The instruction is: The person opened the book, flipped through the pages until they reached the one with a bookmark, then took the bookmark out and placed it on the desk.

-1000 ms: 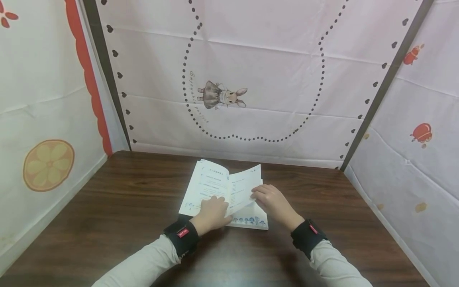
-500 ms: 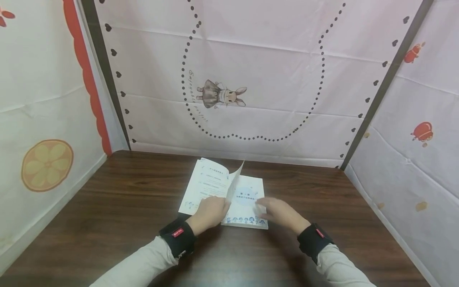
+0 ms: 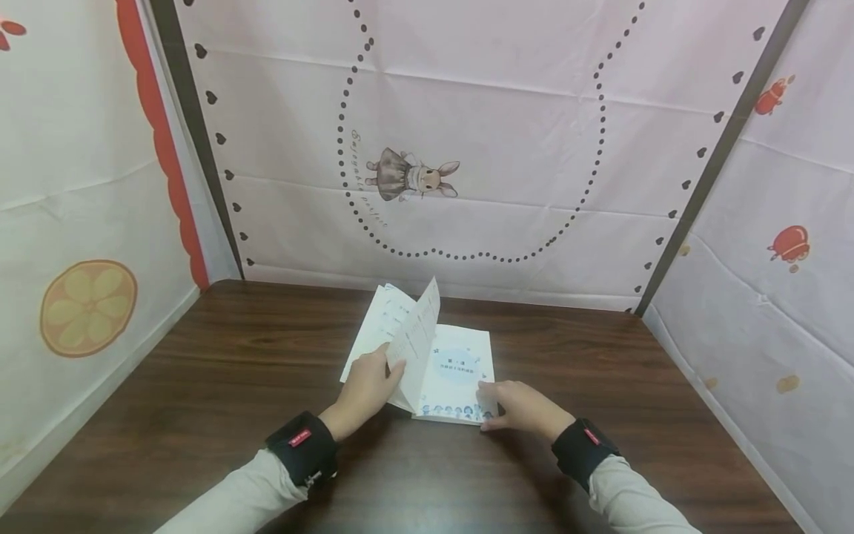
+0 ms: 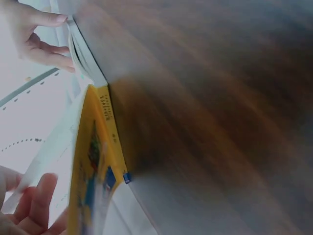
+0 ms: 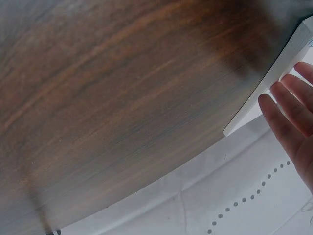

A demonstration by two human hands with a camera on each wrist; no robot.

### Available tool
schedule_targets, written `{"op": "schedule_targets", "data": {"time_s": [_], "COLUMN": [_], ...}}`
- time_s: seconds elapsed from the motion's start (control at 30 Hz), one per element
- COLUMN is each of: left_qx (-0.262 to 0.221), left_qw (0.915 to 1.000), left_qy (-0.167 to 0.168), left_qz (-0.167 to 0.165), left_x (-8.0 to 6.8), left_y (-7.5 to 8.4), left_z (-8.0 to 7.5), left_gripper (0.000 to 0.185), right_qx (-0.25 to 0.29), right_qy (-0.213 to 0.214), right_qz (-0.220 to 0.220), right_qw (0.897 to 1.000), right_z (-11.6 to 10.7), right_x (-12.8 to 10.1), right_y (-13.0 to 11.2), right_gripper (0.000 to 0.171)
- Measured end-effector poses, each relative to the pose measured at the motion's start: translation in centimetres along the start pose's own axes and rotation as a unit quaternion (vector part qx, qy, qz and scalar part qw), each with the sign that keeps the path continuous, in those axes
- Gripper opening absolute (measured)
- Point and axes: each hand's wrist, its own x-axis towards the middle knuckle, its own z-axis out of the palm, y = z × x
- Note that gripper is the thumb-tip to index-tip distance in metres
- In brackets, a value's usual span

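Observation:
An open book [image 3: 460, 371] with white pages and blue print lies on the table. Its yellow cover [image 4: 80, 161] shows in the left wrist view, the left half tilted up off the table. My left hand [image 3: 365, 382] holds a raised page [image 3: 416, 334] between thumb and fingers, at the left half. The page stands steeply near the spine. At the near right corner, my right hand [image 3: 523, 406] holds the book's right half, thumb at the edge and fingers over the page. In the right wrist view, the fingers of the right hand [image 5: 293, 107] reach over the white page edge.
The dark brown wooden table [image 3: 267, 334] extends around the book. Behind it hangs a white cloth [image 3: 494, 163] with dotted lines and a rabbit print. More printed cloth walls [image 3: 80, 185] stand at both sides.
The left hand has moved left and lifted the left half with the raised page. The right hand let go of that page and came down to the book's near right corner.

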Motion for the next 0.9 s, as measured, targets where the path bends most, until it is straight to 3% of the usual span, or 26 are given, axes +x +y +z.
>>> {"op": "schedule_targets", "data": {"time_s": [0.1, 0.2, 0.3, 0.43, 0.5, 0.57, 0.63, 0.7, 0.73, 0.8, 0.9], "left_qx": [0.022, 0.082, 0.158, 0.233, 0.257, 0.282, 0.303, 0.304, 0.311, 0.319, 0.328], "left_qw": [0.9990, 0.9924, 0.9789, 0.9612, 0.9498, 0.9314, 0.9072, 0.8904, 0.8820, 0.8737, 0.8735], "left_qy": [0.030, 0.060, 0.080, 0.072, 0.050, 0.014, -0.038, -0.102, -0.131, -0.179, -0.223], "left_qz": [0.024, 0.069, 0.102, 0.129, 0.171, 0.229, 0.289, 0.323, 0.329, 0.321, 0.282], "left_x": [-0.1, -0.2, -0.3, -0.5, -0.5, -0.6, -0.7, -0.9, -1.1, -1.3, -1.5], "left_y": [-0.5, -1.1, -1.6, -1.7, -1.7, -1.6, -1.4, -1.2, -1.0, -0.7, -0.1], "left_z": [-0.3, -0.5, -0.7, -0.5, -0.2, 0.1, 0.4, 0.6, 0.7, 0.8, 0.8], "left_gripper": [0.021, 0.021, 0.046, 0.079, 0.083, 0.082, 0.075, 0.063, 0.057, 0.047, 0.043], "right_qx": [-0.005, -0.010, -0.013, -0.006, 0.001, 0.008, 0.017, 0.021, 0.021, 0.020, 0.015], "right_qy": [0.002, 0.006, 0.010, 0.006, 0.001, -0.004, -0.008, -0.011, -0.013, -0.016, -0.021], "right_qz": [-0.002, -0.006, -0.007, 0.002, 0.007, 0.009, 0.005, -0.001, -0.005, -0.013, -0.029], "right_qw": [1.000, 1.000, 1.000, 1.000, 1.000, 1.000, 1.000, 1.000, 1.000, 1.000, 0.999], "right_z": [0.0, 0.0, 0.1, -0.1, -0.3, -0.5, -0.7, -0.8, -0.9, -0.9, -0.8], "right_x": [0.1, 0.2, 0.2, 0.1, 0.0, 0.0, 0.1, 0.2, 0.2, 0.3, 0.4], "right_y": [-0.1, -0.1, 0.0, 0.3, 0.4, 0.6, 0.7, 0.8, 0.9, 1.0, 1.0], "right_gripper": [0.065, 0.063, 0.062, 0.065, 0.065, 0.063, 0.060, 0.058, 0.058, 0.054, 0.044]}}
